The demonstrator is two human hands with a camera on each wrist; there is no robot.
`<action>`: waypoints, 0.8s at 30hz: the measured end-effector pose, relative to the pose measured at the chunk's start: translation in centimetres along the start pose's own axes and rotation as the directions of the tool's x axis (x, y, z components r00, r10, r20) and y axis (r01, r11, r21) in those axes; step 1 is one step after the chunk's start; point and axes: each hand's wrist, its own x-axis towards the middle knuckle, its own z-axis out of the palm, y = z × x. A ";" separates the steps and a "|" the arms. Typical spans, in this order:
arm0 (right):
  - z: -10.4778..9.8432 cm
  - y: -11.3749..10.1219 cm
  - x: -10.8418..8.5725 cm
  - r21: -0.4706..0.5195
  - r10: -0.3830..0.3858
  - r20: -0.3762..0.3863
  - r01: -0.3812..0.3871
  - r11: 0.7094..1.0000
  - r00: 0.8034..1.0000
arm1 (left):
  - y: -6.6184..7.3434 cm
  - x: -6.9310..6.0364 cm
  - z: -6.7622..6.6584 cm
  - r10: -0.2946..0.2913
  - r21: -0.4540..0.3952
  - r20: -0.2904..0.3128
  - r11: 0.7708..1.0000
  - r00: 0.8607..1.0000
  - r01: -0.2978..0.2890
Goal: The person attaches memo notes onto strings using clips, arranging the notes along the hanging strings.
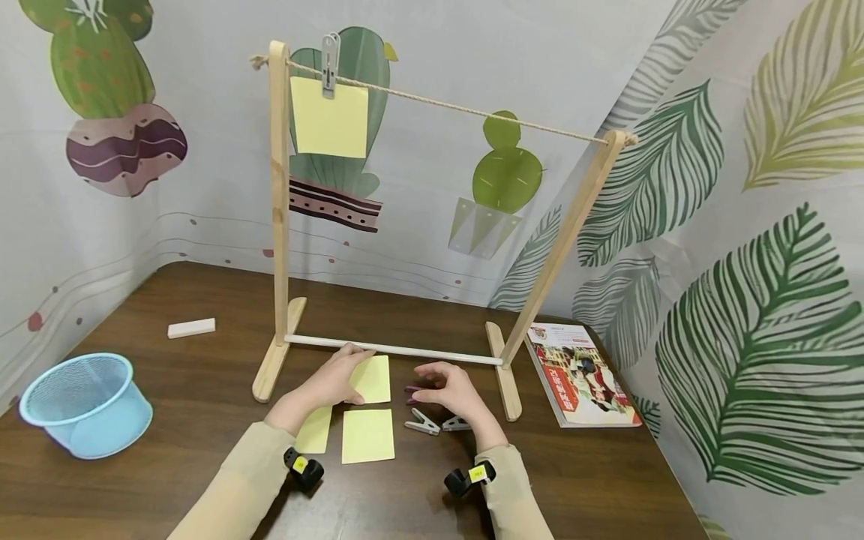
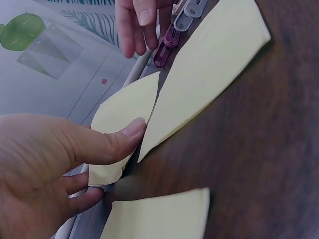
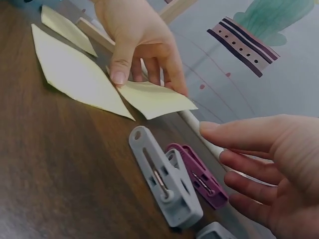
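Note:
My left hand [image 1: 334,380] pinches a yellow paper note [image 1: 375,379], thumb on top and fingers behind it; in the left wrist view this note [image 2: 124,112] bends upward. Two more yellow notes lie nearer on the table: one [image 1: 367,436] in front, another [image 1: 314,431] partly under the left wrist. My right hand [image 1: 447,388] hovers with parted, slightly bent fingers, holding nothing. Beside it, a purple clothespin [image 3: 199,179] lies behind a grey clothespin [image 3: 162,179]. Another grey clothespin [image 1: 456,424] sits close to the right wrist.
A wooden frame [image 1: 279,202] stands across the table, with a rope [image 1: 439,103] along its top. A grey clothespin [image 1: 329,64] holds a yellow note [image 1: 329,124] on the rope. At left are a blue mesh basket [image 1: 101,431] and a white block [image 1: 192,328]; at right, a book [image 1: 583,375].

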 end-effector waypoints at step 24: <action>1.9 -0.4 0.4 -0.280 -0.017 0.002 0.017 0.960 1.000 | -0.2 0.1 -0.2 0.004 0.009 0.014 1.000 1.000 -0.004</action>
